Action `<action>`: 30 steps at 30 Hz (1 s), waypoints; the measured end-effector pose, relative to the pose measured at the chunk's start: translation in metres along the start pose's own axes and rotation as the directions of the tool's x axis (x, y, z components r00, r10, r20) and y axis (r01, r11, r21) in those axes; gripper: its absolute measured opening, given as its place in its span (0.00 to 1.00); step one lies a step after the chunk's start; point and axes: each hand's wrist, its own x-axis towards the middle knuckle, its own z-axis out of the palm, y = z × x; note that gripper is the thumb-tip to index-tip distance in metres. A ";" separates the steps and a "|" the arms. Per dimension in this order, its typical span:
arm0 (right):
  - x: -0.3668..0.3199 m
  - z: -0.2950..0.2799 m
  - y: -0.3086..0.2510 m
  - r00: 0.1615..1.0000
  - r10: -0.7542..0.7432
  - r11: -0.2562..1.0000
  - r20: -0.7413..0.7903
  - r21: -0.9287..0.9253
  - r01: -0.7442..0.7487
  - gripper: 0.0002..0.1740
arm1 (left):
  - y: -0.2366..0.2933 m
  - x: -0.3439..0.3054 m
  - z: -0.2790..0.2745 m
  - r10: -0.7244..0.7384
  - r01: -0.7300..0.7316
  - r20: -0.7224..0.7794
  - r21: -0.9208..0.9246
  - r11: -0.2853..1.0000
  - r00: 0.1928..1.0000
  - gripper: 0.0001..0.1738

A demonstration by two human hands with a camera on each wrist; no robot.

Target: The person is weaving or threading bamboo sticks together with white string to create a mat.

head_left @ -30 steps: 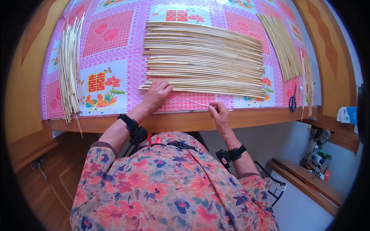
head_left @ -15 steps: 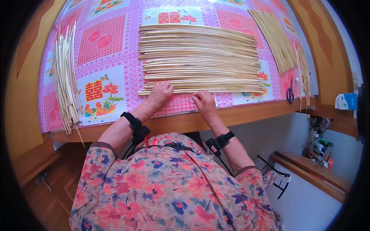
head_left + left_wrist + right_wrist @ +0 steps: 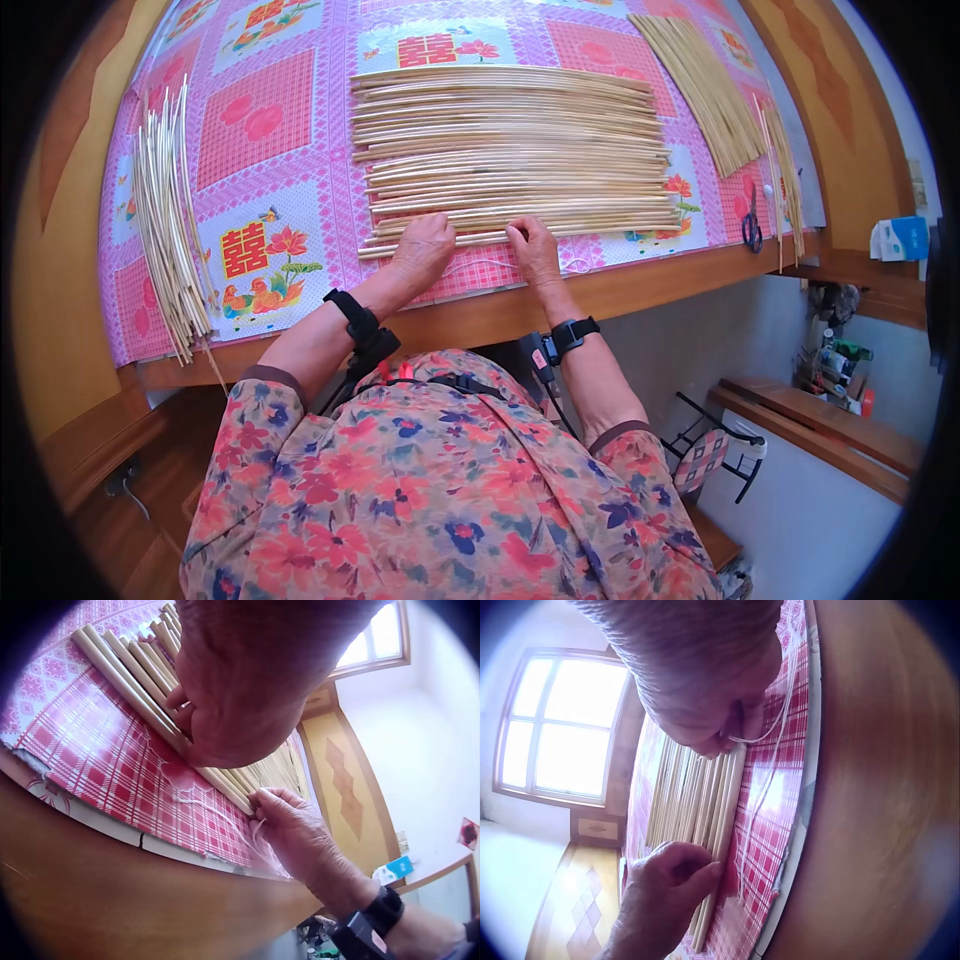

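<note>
A wide row of pale, thin sticks (image 3: 510, 130) lies side by side across the patterned tablecloth. At its front edge my left hand (image 3: 425, 250) grips the nearest sticks, its thumb along the front one and its fingers curled over, as the right wrist view shows. A short way to the right, my right hand (image 3: 537, 252) pinches a white string (image 3: 762, 796) right at the front stick. The string trails in a loose loop over the red checked cloth in front of the row. Part of it is hidden by the right hand.
Loose sticks (image 3: 165, 220) lie at the left. A flat bundle of sticks (image 3: 700, 95) lies at the right, with a thinner bundle (image 3: 786, 180) and scissors (image 3: 752, 230) nearer the front. The wooden table edge (image 3: 480, 312) runs before me; a folding chair (image 3: 705, 460) stands below right.
My right hand has moved left and up from the table edge to the front stick, bringing the string end with it. The left hand stays on the front sticks.
</note>
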 end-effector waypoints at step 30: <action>0.000 -0.007 0.002 0.994 0.060 0.993 0.094 0.098 -0.069 0.07 | 0.016 0.005 -0.006 -0.147 0.142 0.114 0.052 0.989 0.983 0.09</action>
